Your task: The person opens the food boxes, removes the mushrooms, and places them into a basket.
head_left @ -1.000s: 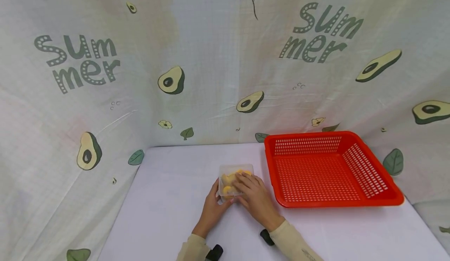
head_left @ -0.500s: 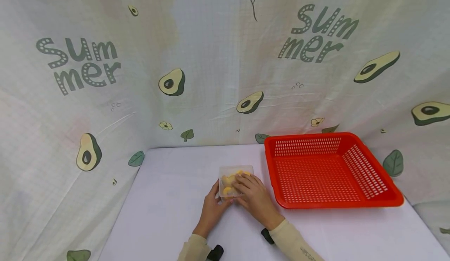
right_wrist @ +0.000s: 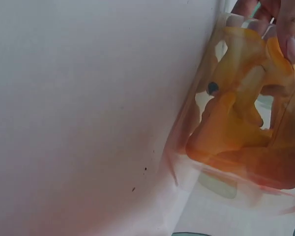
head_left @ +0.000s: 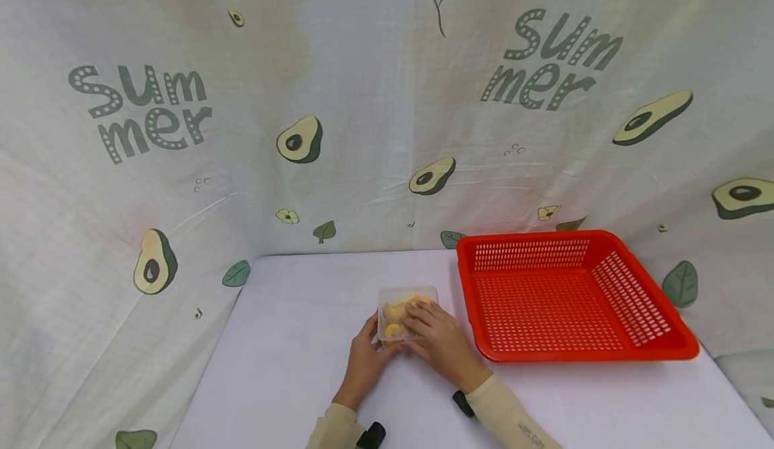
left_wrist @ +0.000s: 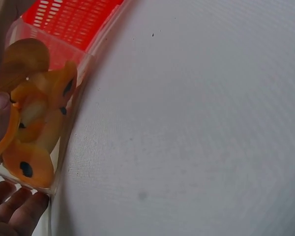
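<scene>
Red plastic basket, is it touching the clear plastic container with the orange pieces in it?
Apart. The head view shows a strip of white tabletop between the clear plastic container and the red plastic basket.

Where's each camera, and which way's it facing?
Head: head-worn, facing forward and down at clear box and red basket; left hand and right hand show.
Left wrist: on that wrist, facing the box; fingers lower left.
Right wrist: on that wrist, facing the box; fingers upper right.
Both wrist views show the box and orange pieces.
</scene>
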`<action>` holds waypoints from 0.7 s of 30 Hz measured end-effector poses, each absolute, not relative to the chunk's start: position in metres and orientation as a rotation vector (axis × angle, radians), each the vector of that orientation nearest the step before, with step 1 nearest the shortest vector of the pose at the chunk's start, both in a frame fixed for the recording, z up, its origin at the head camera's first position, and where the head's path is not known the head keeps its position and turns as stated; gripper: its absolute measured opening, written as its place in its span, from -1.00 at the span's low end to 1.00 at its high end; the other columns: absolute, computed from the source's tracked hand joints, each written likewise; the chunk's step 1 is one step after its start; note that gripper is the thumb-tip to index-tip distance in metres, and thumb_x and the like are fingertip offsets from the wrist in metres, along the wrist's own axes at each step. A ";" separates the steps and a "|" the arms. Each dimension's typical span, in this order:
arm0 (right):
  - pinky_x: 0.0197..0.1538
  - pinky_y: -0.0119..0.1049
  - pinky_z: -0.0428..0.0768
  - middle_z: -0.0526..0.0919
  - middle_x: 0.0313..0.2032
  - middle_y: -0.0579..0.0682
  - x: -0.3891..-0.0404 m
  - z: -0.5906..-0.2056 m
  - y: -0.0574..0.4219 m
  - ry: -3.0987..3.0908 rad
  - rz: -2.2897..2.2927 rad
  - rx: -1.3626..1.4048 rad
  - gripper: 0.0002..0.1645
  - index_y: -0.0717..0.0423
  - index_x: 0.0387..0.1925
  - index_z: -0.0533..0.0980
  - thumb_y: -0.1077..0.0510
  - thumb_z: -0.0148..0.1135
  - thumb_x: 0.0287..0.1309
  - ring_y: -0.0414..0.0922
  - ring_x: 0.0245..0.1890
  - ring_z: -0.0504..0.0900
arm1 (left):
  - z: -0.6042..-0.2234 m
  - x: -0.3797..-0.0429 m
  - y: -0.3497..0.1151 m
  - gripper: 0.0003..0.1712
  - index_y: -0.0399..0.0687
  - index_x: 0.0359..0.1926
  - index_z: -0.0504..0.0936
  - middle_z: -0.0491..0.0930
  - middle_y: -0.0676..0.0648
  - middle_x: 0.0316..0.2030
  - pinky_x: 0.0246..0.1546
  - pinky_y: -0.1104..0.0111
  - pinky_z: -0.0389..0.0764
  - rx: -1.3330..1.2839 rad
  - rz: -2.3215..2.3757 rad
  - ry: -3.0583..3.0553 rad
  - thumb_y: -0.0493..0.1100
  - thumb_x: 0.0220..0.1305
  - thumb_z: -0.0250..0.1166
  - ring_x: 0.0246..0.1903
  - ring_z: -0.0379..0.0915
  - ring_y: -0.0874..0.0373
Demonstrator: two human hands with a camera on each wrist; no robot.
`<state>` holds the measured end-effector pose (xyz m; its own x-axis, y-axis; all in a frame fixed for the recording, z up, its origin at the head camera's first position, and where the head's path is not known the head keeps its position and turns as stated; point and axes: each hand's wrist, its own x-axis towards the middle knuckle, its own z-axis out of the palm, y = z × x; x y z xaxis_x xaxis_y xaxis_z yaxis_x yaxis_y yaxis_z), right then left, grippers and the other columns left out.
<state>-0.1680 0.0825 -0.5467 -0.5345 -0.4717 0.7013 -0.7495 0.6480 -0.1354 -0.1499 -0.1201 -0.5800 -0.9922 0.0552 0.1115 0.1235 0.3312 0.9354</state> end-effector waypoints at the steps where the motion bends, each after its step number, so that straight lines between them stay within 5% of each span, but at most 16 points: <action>1: 0.22 0.07 0.70 0.79 0.05 0.06 -0.169 -0.547 0.083 -2.216 0.558 0.955 -0.33 0.07 -0.03 0.79 -0.05 0.81 -0.26 0.07 0.09 0.77 | -0.581 -0.150 -0.120 -0.04 -0.40 0.51 0.32 0.35 -0.46 0.45 0.21 0.04 0.68 -0.171 -1.777 -2.508 -0.23 0.20 0.60 0.43 0.32 -0.40; 21: 0.07 0.02 0.78 0.83 -0.04 0.01 -0.179 -0.549 0.087 -2.110 0.492 1.028 -0.34 0.06 -0.07 0.82 -0.09 0.82 -0.30 0.01 -0.01 0.82 | -0.578 -0.150 -0.117 -0.04 -0.42 0.47 0.34 0.41 -0.48 0.40 0.19 0.04 0.69 -0.116 -1.755 -2.529 -0.38 0.10 0.62 0.40 0.37 -0.40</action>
